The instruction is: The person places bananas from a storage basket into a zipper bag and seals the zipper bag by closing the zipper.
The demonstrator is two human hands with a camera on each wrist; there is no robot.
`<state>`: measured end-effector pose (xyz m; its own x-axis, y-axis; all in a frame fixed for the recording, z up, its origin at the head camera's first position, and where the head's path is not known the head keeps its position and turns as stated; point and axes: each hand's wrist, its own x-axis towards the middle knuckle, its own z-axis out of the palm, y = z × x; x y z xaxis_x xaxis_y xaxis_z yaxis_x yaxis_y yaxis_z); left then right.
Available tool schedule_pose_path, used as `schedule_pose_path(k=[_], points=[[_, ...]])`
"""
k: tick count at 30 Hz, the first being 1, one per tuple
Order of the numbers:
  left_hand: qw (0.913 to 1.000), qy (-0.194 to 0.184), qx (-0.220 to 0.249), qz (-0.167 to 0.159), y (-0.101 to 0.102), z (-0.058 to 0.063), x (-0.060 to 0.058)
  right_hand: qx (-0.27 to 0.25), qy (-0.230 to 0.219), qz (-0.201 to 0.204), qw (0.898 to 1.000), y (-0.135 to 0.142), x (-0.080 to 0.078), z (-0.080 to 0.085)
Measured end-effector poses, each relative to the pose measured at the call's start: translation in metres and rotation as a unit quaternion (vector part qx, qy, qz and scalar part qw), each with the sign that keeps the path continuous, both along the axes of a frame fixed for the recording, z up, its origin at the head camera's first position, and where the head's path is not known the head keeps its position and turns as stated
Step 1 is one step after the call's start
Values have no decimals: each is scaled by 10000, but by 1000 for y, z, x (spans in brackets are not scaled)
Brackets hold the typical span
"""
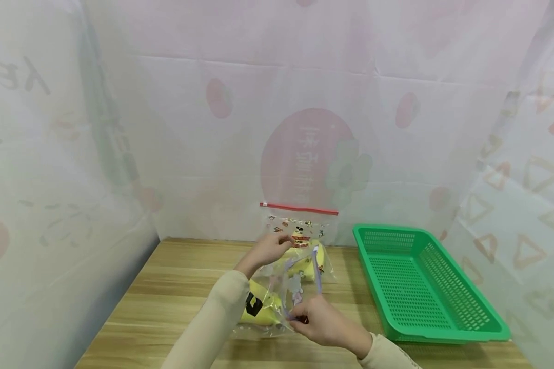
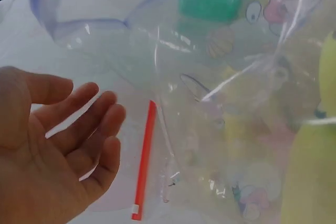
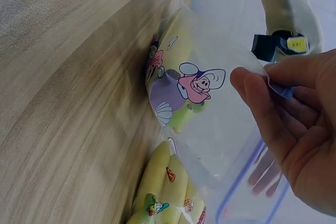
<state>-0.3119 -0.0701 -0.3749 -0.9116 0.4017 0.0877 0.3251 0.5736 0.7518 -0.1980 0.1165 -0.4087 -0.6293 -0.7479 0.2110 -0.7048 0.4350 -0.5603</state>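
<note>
A clear zip bag (image 1: 300,282) with cartoon prints and a blue rim lies on the wooden table (image 1: 175,287), with yellow bananas (image 1: 260,310) inside it. My right hand (image 1: 304,318) pinches the bag's near rim; the right wrist view shows thumb and fingers (image 3: 257,74) closed on the plastic edge above the bananas (image 3: 163,177). My left hand (image 1: 277,243) is at the bag's far side. In the left wrist view that hand (image 2: 92,100) is spread with relaxed fingers and holds nothing, just beside the bag's plastic (image 2: 210,103) and its blue rim (image 2: 79,24).
A second clear bag (image 1: 299,223) with a red zip strip (image 2: 144,161) stands behind, against the translucent curtain. A green plastic basket (image 1: 448,335) sits at the table's right. Curtains close in the left, back and right sides.
</note>
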Motion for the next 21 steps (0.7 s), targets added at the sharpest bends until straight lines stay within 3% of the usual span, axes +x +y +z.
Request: schedule_pose_path(k=[5,7,13,21], points=[[9950,-840,5,-549,6,-9,-10,-58,324,234,9992,0,0,-2],[9925,-1013,83,-682,7,-13,-12,-34,403,293,9988,-1,0,-2],[9933,-877,-7,-757,9,-25,-17,-23,505,403,9979,-1,0,-1],[9971,-496,16,-570,5,-21,-19,-245,207,262,9991,4,-1,-2]])
